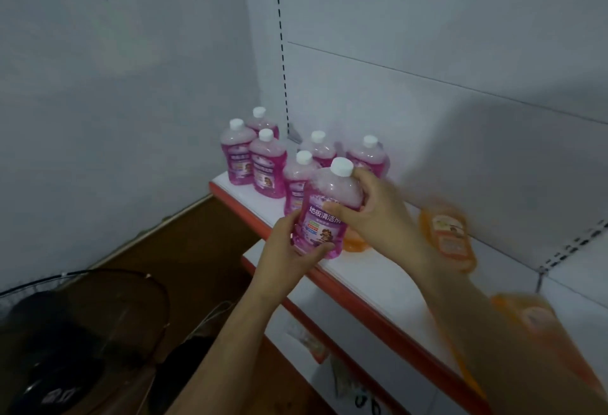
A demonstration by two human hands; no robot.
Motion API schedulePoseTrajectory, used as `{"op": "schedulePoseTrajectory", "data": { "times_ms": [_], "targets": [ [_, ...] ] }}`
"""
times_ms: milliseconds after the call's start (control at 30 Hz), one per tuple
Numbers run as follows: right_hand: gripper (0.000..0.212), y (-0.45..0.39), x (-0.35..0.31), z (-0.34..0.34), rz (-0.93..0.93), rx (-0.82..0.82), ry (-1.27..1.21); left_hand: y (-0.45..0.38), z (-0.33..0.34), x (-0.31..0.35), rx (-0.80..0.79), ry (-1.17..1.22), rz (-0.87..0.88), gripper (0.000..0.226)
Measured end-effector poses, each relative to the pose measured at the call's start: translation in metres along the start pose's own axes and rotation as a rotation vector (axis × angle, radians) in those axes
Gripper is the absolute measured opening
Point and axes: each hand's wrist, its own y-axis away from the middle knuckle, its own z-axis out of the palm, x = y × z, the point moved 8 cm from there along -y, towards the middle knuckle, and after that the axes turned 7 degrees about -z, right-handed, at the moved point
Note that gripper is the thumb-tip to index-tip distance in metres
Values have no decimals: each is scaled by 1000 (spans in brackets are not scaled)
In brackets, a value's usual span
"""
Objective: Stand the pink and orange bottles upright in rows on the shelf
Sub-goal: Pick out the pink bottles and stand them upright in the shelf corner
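The pink bottle (324, 214) with a white cap is held upright between both hands, just above the front edge of the white shelf (388, 289): the left hand (289, 243) grips its lower side, and the right hand (371, 207) curls round its shoulder. Six more pink bottles (267, 167) stand upright behind it (toward the corner). Orange bottles (449, 237) lie to the right, blurred; one is partly hidden behind the right arm.
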Motion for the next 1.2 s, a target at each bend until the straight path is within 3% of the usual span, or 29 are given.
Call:
{"op": "schedulePoseTrajectory", "data": {
  "times_ms": [233, 467, 700, 800, 900, 967, 1100, 1200],
  "targets": [
    [60, -23, 36, 50, 86, -51, 49, -41, -2, -40, 33, -239, -1, 69],
    [62, -32, 45, 45, -19, -142, 254, -59, 20, -41, 51, -345, 6, 53],
    [71, -26, 55, 36, 22, -205, 325, -38, 15, -33, 182, -262, -43, 67],
    [85, -14, 50, 21, 63, -178, 279, -17, 0, -17, 319, -188, 14, 55],
    [80, -1, 45, -12, 121, -55, 249, -1, 2, 16, 366, -119, 155, 36],
    [72, 10, 42, -43, 137, 49, 223, 7, 29, 42, 264, -129, 273, 31],
    [77, 46, 38, -115, 118, 231, 307, 37, 119, 78, -113, -221, 441, 40],
    [67, 91, 39, -170, 116, 326, 355, 71, 180, 96, -264, -273, 502, 45]
  ]
}}
